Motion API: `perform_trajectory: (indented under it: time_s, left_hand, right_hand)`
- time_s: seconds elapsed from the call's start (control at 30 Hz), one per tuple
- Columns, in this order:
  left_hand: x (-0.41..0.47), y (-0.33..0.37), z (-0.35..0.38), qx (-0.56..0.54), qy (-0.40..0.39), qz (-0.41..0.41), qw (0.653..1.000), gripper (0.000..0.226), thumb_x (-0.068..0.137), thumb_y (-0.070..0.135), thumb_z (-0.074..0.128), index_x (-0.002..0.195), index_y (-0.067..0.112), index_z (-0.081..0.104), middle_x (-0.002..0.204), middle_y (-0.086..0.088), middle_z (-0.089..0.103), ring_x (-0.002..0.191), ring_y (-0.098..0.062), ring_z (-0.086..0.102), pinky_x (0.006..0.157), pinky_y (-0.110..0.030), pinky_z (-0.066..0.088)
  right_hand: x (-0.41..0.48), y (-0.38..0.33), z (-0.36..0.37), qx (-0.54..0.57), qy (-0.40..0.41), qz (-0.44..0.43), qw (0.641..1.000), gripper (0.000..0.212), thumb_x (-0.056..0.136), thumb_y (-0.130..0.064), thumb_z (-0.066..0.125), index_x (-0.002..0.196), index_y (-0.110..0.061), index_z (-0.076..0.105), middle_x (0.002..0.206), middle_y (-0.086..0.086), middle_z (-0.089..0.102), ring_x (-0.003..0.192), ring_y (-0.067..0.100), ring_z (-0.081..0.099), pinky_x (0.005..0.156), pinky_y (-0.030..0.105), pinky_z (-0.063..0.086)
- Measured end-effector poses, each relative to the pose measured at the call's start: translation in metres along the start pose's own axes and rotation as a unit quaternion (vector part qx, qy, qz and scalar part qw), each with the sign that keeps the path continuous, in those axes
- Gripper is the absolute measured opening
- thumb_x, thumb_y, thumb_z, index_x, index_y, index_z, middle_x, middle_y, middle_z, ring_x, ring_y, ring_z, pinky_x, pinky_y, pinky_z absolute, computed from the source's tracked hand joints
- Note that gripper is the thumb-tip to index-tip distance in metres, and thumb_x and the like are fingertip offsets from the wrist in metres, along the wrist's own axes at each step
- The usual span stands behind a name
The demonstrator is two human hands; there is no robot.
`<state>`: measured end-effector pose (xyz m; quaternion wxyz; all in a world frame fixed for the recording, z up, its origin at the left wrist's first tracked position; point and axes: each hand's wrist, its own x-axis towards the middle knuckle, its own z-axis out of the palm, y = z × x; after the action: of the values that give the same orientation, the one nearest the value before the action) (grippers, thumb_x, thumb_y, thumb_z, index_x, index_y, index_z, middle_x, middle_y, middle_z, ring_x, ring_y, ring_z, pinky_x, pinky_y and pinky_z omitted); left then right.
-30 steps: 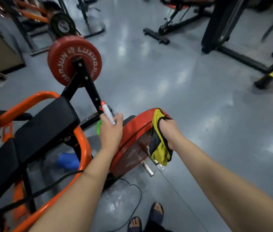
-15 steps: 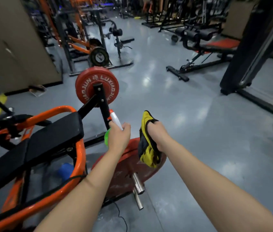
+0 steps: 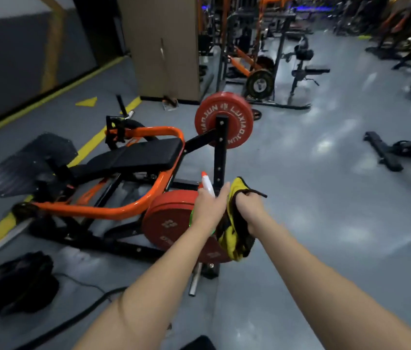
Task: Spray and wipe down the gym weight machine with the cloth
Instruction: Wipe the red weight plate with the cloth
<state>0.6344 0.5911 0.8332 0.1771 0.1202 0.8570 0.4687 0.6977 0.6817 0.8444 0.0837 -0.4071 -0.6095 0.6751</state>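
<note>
Left hand (image 3: 209, 208) gripped the spray bottle (image 3: 208, 186), its red-tipped white nozzle sticking up above the fingers. Just beside it, the right hand (image 3: 249, 210) was fisted round the yellow-and-black cloth (image 3: 234, 238), which hung over the near red plate (image 3: 171, 221). The weight machine (image 3: 103, 212) sat left of the hands: orange tube frame, black pad (image 3: 136, 157), and a black upright post (image 3: 219, 157) directly behind the bottle, with the far red plate (image 3: 224, 120) at its top. Around it: black bag (image 3: 15, 281) and cable (image 3: 85, 309) on the floor near left, chrome bar (image 3: 195, 281) sticking out below the near plate, yellow floor line (image 3: 93, 142) to the left, beige column (image 3: 164, 46) far.
</note>
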Motion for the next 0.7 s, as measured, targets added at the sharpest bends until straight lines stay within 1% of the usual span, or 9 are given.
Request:
perform_trajectory:
  time_s: [0.07,0.2,0.27,0.33,0.4,0.5,0.57,0.63,0.7]
  left_hand:
    - [0.004,0.008,0.016,-0.016,-0.029,-0.009,0.999,0.096,0.09,0.078,0.046,0.16,0.018,0.021,0.145,-0.014,0.052,0.123,-0.032,0.056,0.085,-0.039,0.046]
    - [0.03,0.031,0.056,-0.18,-0.09,-0.115,0.973,0.13,0.058,0.096,0.059,0.163,0.038,0.007,0.165,-0.006,0.029,0.146,-0.027,0.038,0.112,-0.045,0.038]
    - [0.053,0.04,0.079,-0.201,-0.125,-0.149,0.96,0.148,0.037,0.098,0.07,0.162,0.035,0.021,0.159,-0.001,0.039,0.141,-0.025,0.046,0.114,-0.045,0.041]
    - [0.076,0.053,0.101,-0.214,-0.165,-0.167,0.948,0.13,0.035,0.09,0.081,0.143,0.022,0.057,0.134,-0.004,0.066,0.12,-0.021,0.065,0.108,-0.042,0.049]
    - [0.097,0.068,0.123,-0.252,-0.167,-0.166,0.938,0.095,0.042,0.076,0.087,0.116,0.017,0.075,0.109,-0.006,0.077,0.102,-0.022,0.074,0.101,-0.042,0.055]
    - [0.116,0.095,0.136,-0.267,-0.158,-0.167,0.936,0.064,0.061,0.058,0.088,0.107,0.015,0.078,0.099,-0.006,0.079,0.094,-0.024,0.076,0.093,-0.04,0.059]
    - [0.132,0.109,0.133,-0.258,-0.146,-0.157,0.942,0.041,0.076,0.047,0.085,0.103,0.017,0.079,0.095,-0.004,0.08,0.091,-0.021,0.076,0.084,-0.034,0.06]
    - [0.15,0.12,0.125,-0.252,-0.116,-0.161,0.947,0.037,0.078,0.043,0.084,0.105,0.017,0.078,0.094,-0.003,0.08,0.092,-0.021,0.076,0.083,-0.034,0.059]
    - [0.167,0.129,0.12,-0.23,-0.1,-0.161,0.954,0.047,0.074,0.041,0.084,0.11,0.013,0.075,0.096,-0.005,0.079,0.093,-0.023,0.076,0.086,-0.036,0.06]
  right_hand:
    - [0.011,-0.002,-0.009,-0.026,-0.025,-0.015,0.999,0.041,0.103,-0.05,0.051,0.115,-0.013,0.064,0.098,0.01,0.073,0.085,0.025,0.072,0.062,0.032,0.058]
    - [0.044,-0.005,-0.034,-0.087,-0.085,-0.016,0.992,0.044,0.096,-0.051,0.057,0.12,-0.016,0.067,0.112,0.007,0.074,0.098,0.023,0.072,0.089,0.042,0.06]
    - [0.063,-0.018,-0.06,-0.136,-0.102,-0.017,0.985,0.033,0.098,-0.047,0.054,0.115,-0.021,0.066,0.113,0.004,0.074,0.1,0.02,0.072,0.094,0.043,0.059]
    - [0.086,-0.031,-0.09,-0.176,-0.126,-0.034,0.976,0.027,0.103,-0.034,0.049,0.119,-0.022,0.067,0.119,0.002,0.073,0.107,0.018,0.07,0.101,0.042,0.055]
    - [0.106,-0.047,-0.114,-0.182,-0.136,-0.052,0.972,0.029,0.105,-0.028,0.045,0.117,-0.021,0.07,0.117,0.001,0.073,0.106,0.016,0.068,0.1,0.039,0.054]
    - [0.134,-0.062,-0.132,-0.147,-0.127,-0.055,0.979,0.033,0.108,-0.03,0.037,0.095,-0.026,0.068,0.094,-0.006,0.07,0.093,0.014,0.066,0.077,0.027,0.052]
    - [0.156,-0.069,-0.137,-0.139,-0.125,-0.064,0.98,0.019,0.103,-0.023,0.04,0.104,-0.024,0.06,0.101,0.003,0.068,0.1,0.022,0.065,0.081,0.036,0.054]
    - [0.181,-0.081,-0.137,-0.139,-0.139,-0.079,0.977,0.017,0.098,-0.014,0.043,0.109,-0.023,0.052,0.105,0.01,0.067,0.098,0.025,0.065,0.086,0.046,0.055]
    - [0.21,-0.094,-0.137,-0.131,-0.158,-0.086,0.975,0.014,0.097,-0.015,0.046,0.108,-0.023,0.05,0.096,0.011,0.064,0.082,0.025,0.062,0.077,0.048,0.057]
